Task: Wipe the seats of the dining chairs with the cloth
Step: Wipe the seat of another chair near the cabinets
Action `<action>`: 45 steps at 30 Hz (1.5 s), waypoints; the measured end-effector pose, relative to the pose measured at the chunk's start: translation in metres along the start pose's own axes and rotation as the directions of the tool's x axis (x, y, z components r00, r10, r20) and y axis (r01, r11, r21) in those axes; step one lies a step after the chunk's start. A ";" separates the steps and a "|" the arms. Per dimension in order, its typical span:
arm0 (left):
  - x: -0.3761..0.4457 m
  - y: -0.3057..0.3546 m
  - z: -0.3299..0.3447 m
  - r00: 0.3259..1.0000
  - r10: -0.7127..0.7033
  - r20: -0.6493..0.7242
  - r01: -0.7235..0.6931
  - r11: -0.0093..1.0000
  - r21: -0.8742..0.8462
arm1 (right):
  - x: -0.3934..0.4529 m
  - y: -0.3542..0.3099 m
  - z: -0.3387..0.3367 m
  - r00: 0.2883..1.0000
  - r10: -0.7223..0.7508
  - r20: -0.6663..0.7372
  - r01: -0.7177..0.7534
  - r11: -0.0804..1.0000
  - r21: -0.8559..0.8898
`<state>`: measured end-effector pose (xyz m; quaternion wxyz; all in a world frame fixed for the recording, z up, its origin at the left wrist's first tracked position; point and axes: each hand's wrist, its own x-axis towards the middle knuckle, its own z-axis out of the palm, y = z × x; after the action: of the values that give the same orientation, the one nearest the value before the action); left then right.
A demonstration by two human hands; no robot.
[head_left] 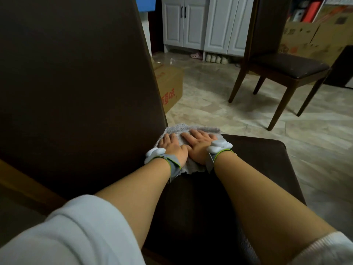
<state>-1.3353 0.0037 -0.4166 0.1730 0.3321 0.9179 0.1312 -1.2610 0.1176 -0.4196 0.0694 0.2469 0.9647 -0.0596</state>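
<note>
Now your left hand (171,148) and right hand (198,145) lie flat, fingers straight, side by side (thumbs touching) pressing the grey cloth (193,131) onto the dark chair seat (254,161) beside its backrest (76,83).

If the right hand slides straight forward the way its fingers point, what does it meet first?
Probably the far edge of the grey terry cloth, which the right hand presses flat on the dark brown leather chair seat; then the seat's far edge. The tall chair backrest stands left of that line, though depth is unclear.

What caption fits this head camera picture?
Both hands, left hand and right hand, press a grey cloth on the seat.
</note>
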 end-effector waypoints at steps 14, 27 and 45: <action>0.005 0.000 0.007 0.997 0.010 -0.079 -0.022 0.989 -0.148 | 0.071 -0.040 -0.021 0.996 0.088 -0.001 -0.078 0.881 0.466; 0.004 0.001 0.008 0.997 0.017 -0.079 -0.025 0.995 -0.099 | 0.058 -0.035 -0.020 0.998 0.066 -0.010 -0.058 0.938 0.341; 0.018 0.162 0.054 0.907 0.406 0.108 -0.420 0.865 0.273 | -0.060 0.167 -0.025 0.987 0.127 0.095 -0.107 0.975 -0.194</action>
<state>-1.2346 0.1427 -0.4123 0.1117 0.5455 0.8303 0.0212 -1.1305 0.2383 -0.3986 0.1473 0.2921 0.9447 0.0230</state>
